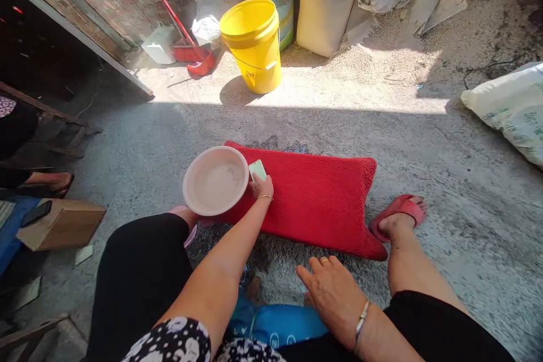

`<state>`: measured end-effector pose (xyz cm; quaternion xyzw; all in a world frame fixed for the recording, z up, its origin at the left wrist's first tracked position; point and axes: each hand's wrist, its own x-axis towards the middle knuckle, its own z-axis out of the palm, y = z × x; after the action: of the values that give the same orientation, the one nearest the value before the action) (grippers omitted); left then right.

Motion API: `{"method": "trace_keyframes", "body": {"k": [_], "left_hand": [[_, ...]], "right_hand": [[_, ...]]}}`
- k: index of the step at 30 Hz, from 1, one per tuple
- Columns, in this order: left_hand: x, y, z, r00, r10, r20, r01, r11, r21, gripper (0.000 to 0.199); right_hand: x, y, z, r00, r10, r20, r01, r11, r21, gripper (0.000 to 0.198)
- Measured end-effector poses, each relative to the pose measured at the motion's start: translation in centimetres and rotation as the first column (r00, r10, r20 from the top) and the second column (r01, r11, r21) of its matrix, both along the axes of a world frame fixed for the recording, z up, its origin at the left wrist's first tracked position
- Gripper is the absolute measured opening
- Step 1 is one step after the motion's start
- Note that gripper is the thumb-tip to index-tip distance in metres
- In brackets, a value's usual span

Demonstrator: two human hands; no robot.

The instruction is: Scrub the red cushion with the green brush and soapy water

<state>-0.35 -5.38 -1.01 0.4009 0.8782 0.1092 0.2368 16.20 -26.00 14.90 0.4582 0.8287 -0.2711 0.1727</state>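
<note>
Altogether, left hand (262,185) around one pale-green slab (257,169) beside one basin (216,181), right hand (335,294) spread near one red cloth (316,198).

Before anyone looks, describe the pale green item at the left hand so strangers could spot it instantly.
Find the long red surface mid-picture, then the round basin at its left end. Beside it, the left hand holds the item, pale green and rectangular, unlike the round basin.

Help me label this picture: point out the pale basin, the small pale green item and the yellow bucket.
Pale basin (214,182), head view: inside, near its middle.
Small pale green item (257,168), head view: middle of its showing face.
Yellow bucket (258,57), head view: front of its outer wall.
</note>
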Motion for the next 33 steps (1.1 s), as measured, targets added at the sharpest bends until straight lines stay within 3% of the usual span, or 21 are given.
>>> {"method": "trace_keyframes", "body": {"k": [2,4,6,7,8,9,11,12,13,14,15,17,19,20,21,22,25,28,30,31,33], "left_hand": [[2.9,-0.8,-0.1,0.999,-0.030,0.018,0.030,0.999,-0.013,0.071],[6.8,-2.8,-0.4,0.986,-0.164,0.043,0.165,0.986,-0.017,0.071],[10.8,-5.9,-0.7,0.876,-0.478,0.062,0.481,0.876,-0.034,0.072],[12.6,-7.6,-0.8,0.766,-0.636,0.088,0.641,0.766,-0.045,0.074],[14.1,-9.2,-0.9,0.613,-0.779,0.128,0.789,0.613,-0.046,0.075],[15.4,-10.8,-0.9,0.428,-0.886,0.179,0.903,0.429,-0.036,0.074],[16.7,-13.0,-0.9,0.058,-0.958,0.282,0.998,0.067,0.019,0.069],[16.8,-13.5,-0.9,-0.065,-0.947,0.315,0.997,-0.050,0.055,0.067],[16.6,-13.5,-0.8,-0.125,-0.935,0.331,0.991,-0.101,0.088,0.065],[15.9,-13.1,-0.8,-0.114,-0.937,0.329,0.990,-0.081,0.114,0.065],[15.0,-12.3,-0.7,-0.035,-0.950,0.310,0.991,0.007,0.133,0.065],[12.5,-9.5,-0.5,0.275,-0.928,0.251,0.935,0.319,0.156,0.064],[9.5,-6.0,-0.1,0.661,-0.727,0.183,0.712,0.686,0.151,0.064],[8.1,-4.3,0.2,0.804,-0.572,0.159,0.555,0.820,0.140,0.065],[6.7,-2.7,0.4,0.908,-0.398,0.133,0.383,0.915,0.125,0.065],[5.5,-1.3,0.6,0.963,-0.247,0.110,0.237,0.967,0.093,0.066],[3.9,1.0,0.9,0.993,-0.095,0.067,0.093,0.995,0.032,0.069],[5.9,0.4,0.4,0.990,-0.122,0.070,0.122,0.993,-0.001,0.071],[8.9,-1.4,0.0,0.970,-0.229,0.081,0.230,0.973,0.000,0.071],[10.7,-2.7,-0.2,0.943,-0.320,0.087,0.321,0.947,0.002,0.071],[14.3,-5.7,-0.3,0.773,-0.629,0.079,0.632,0.774,-0.027,0.071]], "right_hand": [[0.0,0.1,0.0,1.000,0.003,0.011,-0.003,1.000,-0.002,0.022],[0.0,0.2,-0.1,1.000,0.005,0.006,-0.005,1.000,0.003,0.022],[0.1,0.2,-0.2,1.000,0.007,0.002,-0.007,1.000,-0.003,0.025],[0.1,0.2,-0.2,1.000,0.009,0.000,-0.009,1.000,-0.010,0.026],[0.1,0.1,-0.2,1.000,0.006,-0.002,-0.006,1.000,-0.018,0.027],[0.1,0.1,-0.2,1.000,0.002,-0.006,-0.002,1.000,-0.028,0.028],[0.1,0.1,-0.1,1.000,-0.004,-0.020,0.003,0.999,-0.043,0.027],[0.1,0.1,0.0,1.000,-0.004,-0.029,0.002,0.999,-0.046,0.026],[0.0,0.1,0.1,0.999,-0.003,-0.034,0.001,0.999,-0.048,0.026],[0.0,0.1,0.2,0.999,-0.002,-0.035,0.001,0.999,-0.046,0.026],[0.0,0.0,0.4,0.999,-0.005,-0.036,0.004,0.999,-0.040,0.026],[0.0,-0.2,0.7,0.999,-0.017,-0.040,0.016,0.999,-0.029,0.026],[0.1,-0.4,1.0,0.998,-0.024,-0.057,0.022,1.000,-0.021,0.024],[0.1,-0.5,1.1,0.997,-0.023,-0.069,0.022,1.000,-0.015,0.023],[0.2,-0.6,1.2,0.997,-0.023,-0.076,0.022,1.000,-0.010,0.023],[0.3,-0.7,1.2,0.996,-0.022,-0.081,0.022,1.000,-0.004,0.022],[0.5,-0.8,1.3,0.997,-0.018,-0.081,0.019,1.000,0.009,0.021],[0.5,-0.6,1.4,0.997,-0.017,-0.069,0.018,1.000,0.005,0.021],[0.4,-0.3,1.4,0.999,-0.012,-0.047,0.012,1.000,-0.014,0.022],[0.4,-0.2,1.5,0.999,-0.007,-0.035,0.006,1.000,-0.027,0.022],[0.2,0.0,1.4,1.000,0.003,-0.026,-0.004,0.999,-0.041,0.023]]}}
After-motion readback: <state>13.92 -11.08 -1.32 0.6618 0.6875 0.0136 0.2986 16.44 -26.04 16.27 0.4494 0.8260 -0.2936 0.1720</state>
